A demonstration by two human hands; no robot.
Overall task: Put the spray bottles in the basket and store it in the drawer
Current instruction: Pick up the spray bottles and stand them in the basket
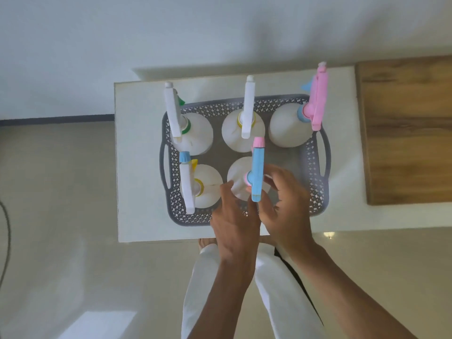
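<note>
Grey perforated plastic basket (315,152) on white table (137,167), five spray bottles upright inside. Both hands loosely cupped round blue-trigger bottle (256,172), left hand (233,223), right hand (285,206). Probably light; lift basket by side handles, bottles may tip. Drawer not visible, fill levels unclear

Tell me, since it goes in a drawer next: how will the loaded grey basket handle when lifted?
The grey basket probably flexes, given its perforated walls. Its five upright bottles look top-heavy, so tilting may topple them. Its side handles suggest a two-handed lift.
</note>
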